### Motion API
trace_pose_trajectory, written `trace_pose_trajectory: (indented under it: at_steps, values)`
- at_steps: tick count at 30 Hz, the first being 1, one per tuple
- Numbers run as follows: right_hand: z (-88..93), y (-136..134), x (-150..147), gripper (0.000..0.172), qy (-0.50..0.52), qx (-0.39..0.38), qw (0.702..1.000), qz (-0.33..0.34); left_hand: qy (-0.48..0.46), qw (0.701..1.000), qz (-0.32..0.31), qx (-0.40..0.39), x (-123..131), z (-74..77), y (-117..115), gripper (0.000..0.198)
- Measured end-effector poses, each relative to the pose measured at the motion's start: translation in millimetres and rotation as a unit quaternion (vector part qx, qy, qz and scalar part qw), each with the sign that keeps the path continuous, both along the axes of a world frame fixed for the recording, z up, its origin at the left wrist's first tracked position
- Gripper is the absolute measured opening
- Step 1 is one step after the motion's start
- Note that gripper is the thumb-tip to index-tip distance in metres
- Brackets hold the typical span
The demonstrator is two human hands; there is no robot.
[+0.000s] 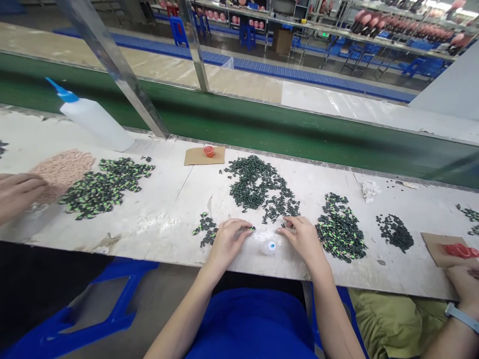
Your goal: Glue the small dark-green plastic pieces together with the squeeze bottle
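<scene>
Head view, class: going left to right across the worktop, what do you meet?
Pink pile, black-and-green pile, small cardboard sheet, left hand, small bottle, right hand, second black-and-green pile, plain black pile, another cardboard sheet.

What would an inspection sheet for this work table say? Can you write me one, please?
Surface: white table, smudged and stained.
Job's things: dark pile ahead; green-marked pile to the right; small group of pieces by the left hand; small bottle between the hands.
Clutter: crumpled white scrap; red cup on cardboard.
Hands: left pinches a green-marked piece; right hand has its fingertips at a small dark piece, grip unclear.
Cables: nothing seen.
Surroundings: other people's hands at the left edge and right edge; green panel behind the table; blue stool farther back.
</scene>
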State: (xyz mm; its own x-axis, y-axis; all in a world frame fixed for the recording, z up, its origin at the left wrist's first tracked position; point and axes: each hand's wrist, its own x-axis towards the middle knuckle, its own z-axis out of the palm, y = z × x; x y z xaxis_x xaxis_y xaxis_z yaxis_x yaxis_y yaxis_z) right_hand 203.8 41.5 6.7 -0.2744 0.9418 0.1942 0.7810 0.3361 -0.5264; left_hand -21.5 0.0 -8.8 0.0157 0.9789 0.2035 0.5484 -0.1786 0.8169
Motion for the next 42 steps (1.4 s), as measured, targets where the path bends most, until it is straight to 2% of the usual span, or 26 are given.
trace_pose_trajectory:
  at_steps: [3,6,8,11,14,16,19,28,35,42]
  values:
    - [-7.8,6.1,-8.2,0.005,-0.066,-0.009,0.998,0.019,-0.013,1.0,0.012,-0.005,2.3,3.5,-0.7,0.008]
    - [-7.0,6.9,-10.6,0.012,-0.075,-0.012,0.996,0.037,-0.038,0.999,0.02,-0.013,4.2,5.7,-0.5,0.012]
    - [-1.2,4.8,-11.3,0.015,-0.033,-0.012,0.999,0.034,-0.059,0.998,0.02,-0.016,6.0,7.4,0.5,0.013]
    - [9.8,-0.7,-15.5,0.019,0.106,-0.042,0.993,0.028,-0.09,0.995,0.019,-0.023,10.6,10.2,4.2,0.014]
    - [15.8,-5.5,-24.8,0.017,0.272,-0.1,0.957,-0.009,-0.114,0.993,0.025,-0.029,16.6,12.5,9.6,0.013]
    - [15.9,-7.1,-32.1,0.017,0.338,-0.134,0.93,-0.045,-0.123,0.992,0.025,-0.029,19.9,13.7,13.0,0.012]
    - [14.3,-7.3,-41.0,0.017,0.37,-0.164,0.912,-0.062,-0.119,0.992,0.02,-0.024,22.6,16.1,16.3,0.012]
    - [15.4,-6.2,-45.1,0.018,0.395,-0.195,0.897,-0.048,-0.115,0.993,-0.002,-0.013,25.3,22.5,17.4,0.01]
    - [11.4,-7.5,-46.8,0.016,0.406,-0.178,0.895,-0.051,-0.189,0.98,0.006,-0.054,27.0,26.0,16.7,0.011]
    - [12.9,-9.3,-48.3,0.007,0.4,-0.041,0.916,-0.009,-0.23,0.97,0.011,-0.077,29.6,36.1,18.1,0.015]
